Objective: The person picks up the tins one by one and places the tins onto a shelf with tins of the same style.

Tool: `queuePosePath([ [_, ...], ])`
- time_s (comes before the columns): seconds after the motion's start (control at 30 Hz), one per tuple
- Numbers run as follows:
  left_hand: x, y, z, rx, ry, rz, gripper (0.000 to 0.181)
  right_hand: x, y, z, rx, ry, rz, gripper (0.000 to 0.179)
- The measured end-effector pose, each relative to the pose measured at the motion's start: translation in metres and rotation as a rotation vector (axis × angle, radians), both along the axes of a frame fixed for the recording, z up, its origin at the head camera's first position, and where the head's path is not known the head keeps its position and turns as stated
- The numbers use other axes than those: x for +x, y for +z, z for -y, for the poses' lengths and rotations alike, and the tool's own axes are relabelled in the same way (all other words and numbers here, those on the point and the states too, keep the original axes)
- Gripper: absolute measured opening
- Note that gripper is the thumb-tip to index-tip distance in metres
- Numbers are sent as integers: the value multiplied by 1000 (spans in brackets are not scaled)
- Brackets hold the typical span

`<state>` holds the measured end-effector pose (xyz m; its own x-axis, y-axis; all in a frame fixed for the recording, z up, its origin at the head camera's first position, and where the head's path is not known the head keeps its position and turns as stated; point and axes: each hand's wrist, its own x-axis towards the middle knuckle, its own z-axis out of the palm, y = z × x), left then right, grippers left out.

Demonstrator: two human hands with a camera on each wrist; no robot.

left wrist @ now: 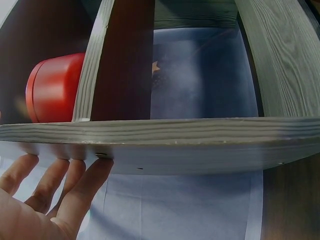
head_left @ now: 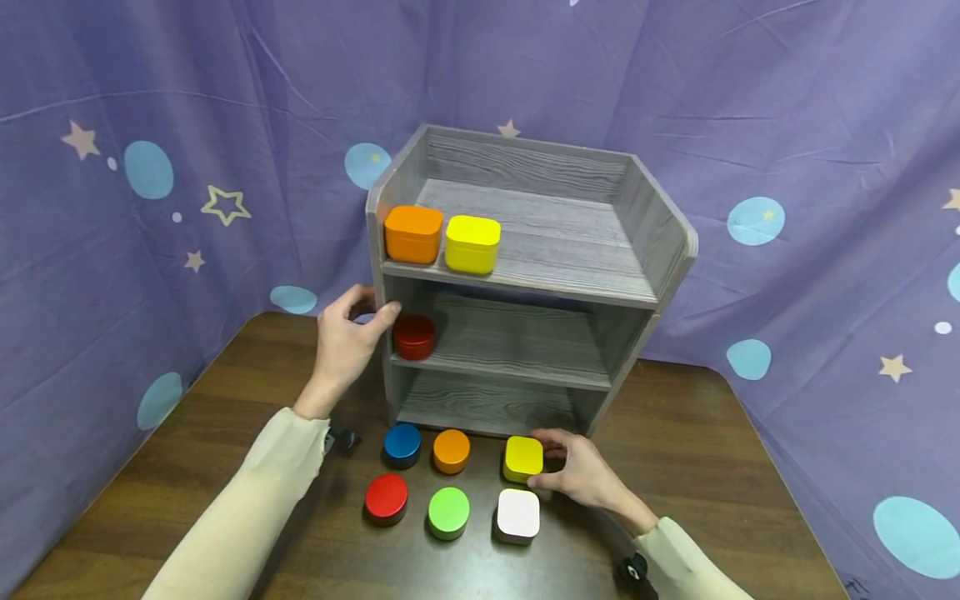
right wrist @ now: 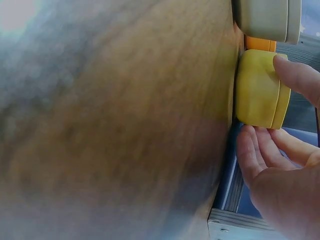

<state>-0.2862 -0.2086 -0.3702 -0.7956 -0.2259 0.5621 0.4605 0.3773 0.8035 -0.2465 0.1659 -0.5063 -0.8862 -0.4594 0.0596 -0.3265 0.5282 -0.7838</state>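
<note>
My left hand (head_left: 347, 333) grips the left side panel of a grey wooden shelf (head_left: 517, 379). Its fingers press the panel's outer face in the left wrist view, while the thumb lies at the front edge. A round red tin (head_left: 414, 337) sits on the middle shelf, just inside that panel. Down on the table, my right hand (head_left: 581, 471) holds a square yellow tin (head_left: 522, 459) by its sides. The right wrist view shows the thumb near the lid and the fingers against the opposite side. This tin stands upright before the shelf.
An orange tin (head_left: 413, 234) and another yellow tin (head_left: 472, 244) occupy the top shelf. Around the held tin on the table (head_left: 675, 433) stand blue (head_left: 402, 445), orange (head_left: 452, 451), red (head_left: 386, 498), green (head_left: 448, 512) and white (head_left: 517, 515) tins. A purple curtain (head_left: 525, 67) hangs behind.
</note>
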Motion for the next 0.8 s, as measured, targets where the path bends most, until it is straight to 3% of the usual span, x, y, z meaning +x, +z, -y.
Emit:
queuePosePath([
  [0.8,0,-1,0,5,-7,-7,25,-1,-2,1,1,4,-10,68],
])
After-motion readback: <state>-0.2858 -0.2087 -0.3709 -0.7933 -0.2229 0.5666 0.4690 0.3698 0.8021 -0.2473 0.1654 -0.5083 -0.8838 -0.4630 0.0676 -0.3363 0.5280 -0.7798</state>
